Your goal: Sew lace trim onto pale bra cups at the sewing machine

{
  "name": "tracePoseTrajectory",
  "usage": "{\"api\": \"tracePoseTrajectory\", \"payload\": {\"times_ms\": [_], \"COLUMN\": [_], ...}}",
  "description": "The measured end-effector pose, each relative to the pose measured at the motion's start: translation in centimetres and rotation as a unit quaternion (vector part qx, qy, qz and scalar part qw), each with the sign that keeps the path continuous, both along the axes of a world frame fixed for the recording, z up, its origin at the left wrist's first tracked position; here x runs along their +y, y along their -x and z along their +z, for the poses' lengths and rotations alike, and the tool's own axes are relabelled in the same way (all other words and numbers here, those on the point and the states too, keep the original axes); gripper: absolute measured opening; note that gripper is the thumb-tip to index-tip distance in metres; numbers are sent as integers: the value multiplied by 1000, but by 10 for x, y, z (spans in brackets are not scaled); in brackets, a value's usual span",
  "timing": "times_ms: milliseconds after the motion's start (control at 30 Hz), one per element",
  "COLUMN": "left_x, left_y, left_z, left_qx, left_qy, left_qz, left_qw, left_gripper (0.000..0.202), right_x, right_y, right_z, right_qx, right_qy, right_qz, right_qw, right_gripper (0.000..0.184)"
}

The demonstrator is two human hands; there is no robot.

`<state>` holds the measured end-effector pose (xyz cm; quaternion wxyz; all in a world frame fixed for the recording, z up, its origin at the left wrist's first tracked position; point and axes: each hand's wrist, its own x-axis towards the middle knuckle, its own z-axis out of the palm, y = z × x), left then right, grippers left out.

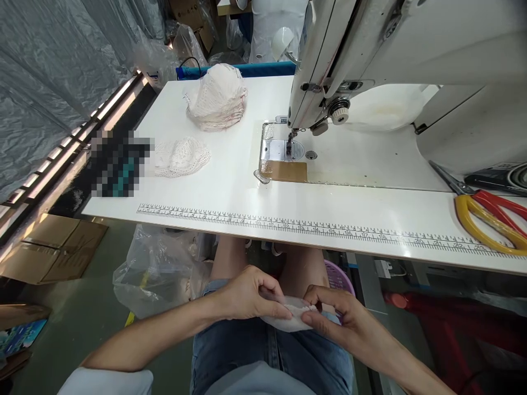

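Observation:
Over my lap, a white piece of fabric [288,321] is stretched between my two hands. My left hand [251,296] pinches its left side between thumb and fingers. At the other side, my right hand [335,315] grips the edge near a reddish stitched seam. Both hands are below the table's front edge, away from the sewing machine [321,66]. On the table [230,192] lie a stack of white fabric cups [218,99] with reddish thread edges and a lacy white piece [181,157].
Yellow-and-red-handled scissors [486,219] rest at the table's right end. A printed ruler [313,226] runs along the front edge. Below are a clear plastic bag [158,274], a purple basket [340,277] and a cardboard box [53,247]. The machine's needle area [289,145] stands ahead.

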<state>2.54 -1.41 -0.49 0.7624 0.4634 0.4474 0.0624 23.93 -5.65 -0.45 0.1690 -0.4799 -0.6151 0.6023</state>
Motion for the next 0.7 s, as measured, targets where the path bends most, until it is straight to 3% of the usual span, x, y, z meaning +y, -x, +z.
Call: {"api": "tracePoseTrajectory", "payload": {"times_ms": [367,700], "left_x": [0,6], "left_y": [2,16], "left_z": [-3,-2], "left_qx": [-41,-68], "left_qy": [54,17], "left_qz": [-10,-74], "left_qw": [998,995], "left_gripper": [30,33], "right_x": [2,1], "right_y": [1,-4], "right_z": [0,-8], "right_qx": [47,101], "right_qy": [45,115], "right_qz": [8,-48], "right_qw": [998,987], "right_gripper": [25,23]}}
